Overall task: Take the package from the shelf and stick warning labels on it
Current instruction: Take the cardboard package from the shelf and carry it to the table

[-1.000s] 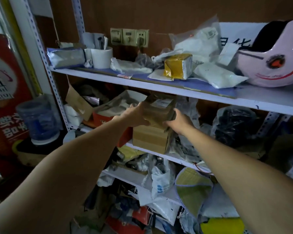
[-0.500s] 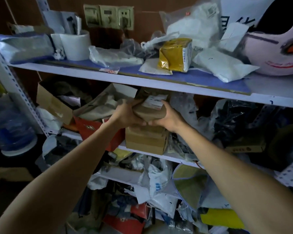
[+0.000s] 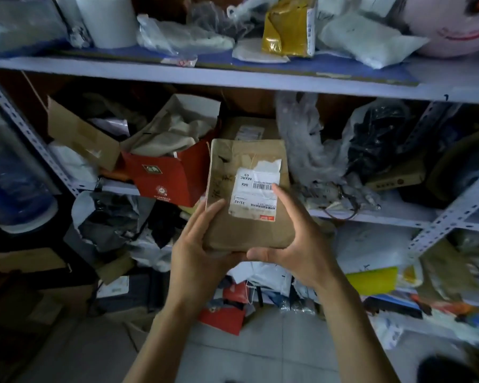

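Brown paper package (image 3: 248, 194), white shipping label (image 3: 253, 190) up, gripped at its near end by both hands: left hand (image 3: 198, 252) on the left edge, right hand (image 3: 296, 241) on the right. Held clear of the shelf (image 3: 371, 215), before the red box (image 3: 172, 175).

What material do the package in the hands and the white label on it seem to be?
The package looks like matte brown kraft paper or thin cardboard: creased, dull surface. The white label seems to be paper: its top edge is torn and printed with a barcode.
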Demonstrator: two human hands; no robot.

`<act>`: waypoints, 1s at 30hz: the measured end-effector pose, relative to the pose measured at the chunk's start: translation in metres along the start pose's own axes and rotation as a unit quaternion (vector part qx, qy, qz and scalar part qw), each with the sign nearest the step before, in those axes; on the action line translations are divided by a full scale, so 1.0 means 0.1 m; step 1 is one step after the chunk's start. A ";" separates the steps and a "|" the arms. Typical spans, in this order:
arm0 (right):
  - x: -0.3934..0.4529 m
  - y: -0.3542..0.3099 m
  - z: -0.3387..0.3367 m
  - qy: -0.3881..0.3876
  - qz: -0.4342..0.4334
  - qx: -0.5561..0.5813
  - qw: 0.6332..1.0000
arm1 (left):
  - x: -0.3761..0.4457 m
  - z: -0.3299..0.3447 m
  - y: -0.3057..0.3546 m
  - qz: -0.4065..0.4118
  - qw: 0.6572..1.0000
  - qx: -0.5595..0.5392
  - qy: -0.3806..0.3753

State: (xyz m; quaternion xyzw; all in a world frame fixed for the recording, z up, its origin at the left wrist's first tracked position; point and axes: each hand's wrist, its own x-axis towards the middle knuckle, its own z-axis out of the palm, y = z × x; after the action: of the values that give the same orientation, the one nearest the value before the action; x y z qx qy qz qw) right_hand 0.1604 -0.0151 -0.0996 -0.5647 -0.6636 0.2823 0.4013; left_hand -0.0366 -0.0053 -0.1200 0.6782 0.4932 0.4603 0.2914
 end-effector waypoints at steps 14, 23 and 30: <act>-1.68 0.35 -0.86 0.114 0.038 -0.053 0.991 | -0.94 0.95 0.66 0.063 0.980 -0.064 -0.180; -3.47 0.69 -1.73 0.304 0.177 -0.055 0.935 | -1.66 2.37 1.54 0.154 0.905 -0.095 -0.385; -4.66 0.88 -2.32 0.470 0.248 -0.093 0.842 | -2.26 3.65 2.34 0.222 0.791 -0.159 -0.547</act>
State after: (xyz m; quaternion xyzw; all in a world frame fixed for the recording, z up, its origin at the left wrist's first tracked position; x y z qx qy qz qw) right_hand 0.4228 -0.4706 -0.1515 -0.8097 -0.2566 0.0103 0.5276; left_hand 0.3698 -0.2762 -0.1452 0.8515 0.0069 0.1368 0.5061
